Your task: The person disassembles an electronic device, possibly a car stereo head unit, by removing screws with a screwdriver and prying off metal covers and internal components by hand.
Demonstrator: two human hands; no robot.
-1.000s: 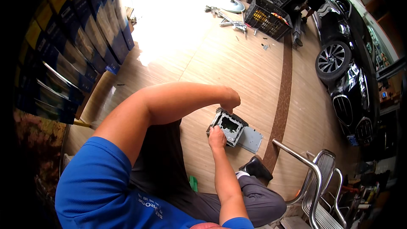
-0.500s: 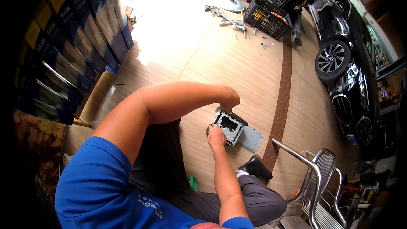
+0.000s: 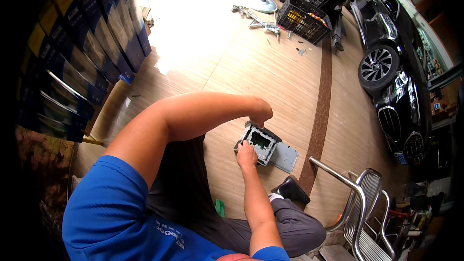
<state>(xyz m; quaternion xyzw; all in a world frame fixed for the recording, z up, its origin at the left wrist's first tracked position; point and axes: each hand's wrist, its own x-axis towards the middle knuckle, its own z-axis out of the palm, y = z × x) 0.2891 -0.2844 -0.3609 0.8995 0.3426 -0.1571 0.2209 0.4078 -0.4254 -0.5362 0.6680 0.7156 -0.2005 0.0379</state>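
Note:
A boxy metal electronic unit (image 3: 268,153) with an open frame and a dark inside sits on the floor between my legs. My left hand (image 3: 261,111) is curled over its far edge, with the fingertips pointing down. Whatever those fingers pinch is hidden behind the hand. My right hand (image 3: 247,154) closes on the near left side of the unit, thumb and fingers against its frame. A flat grey metal plate (image 3: 284,157) lies against the unit's right side.
A black shoe (image 3: 291,189) and a metal bench (image 3: 363,198) are at the right. A green object (image 3: 220,208) lies by my leg. Farther off are a metal tool-like assembly (image 3: 263,24), black crates (image 3: 303,19) and a black car (image 3: 394,82). Packaged goods (image 3: 87,38) hang at the left.

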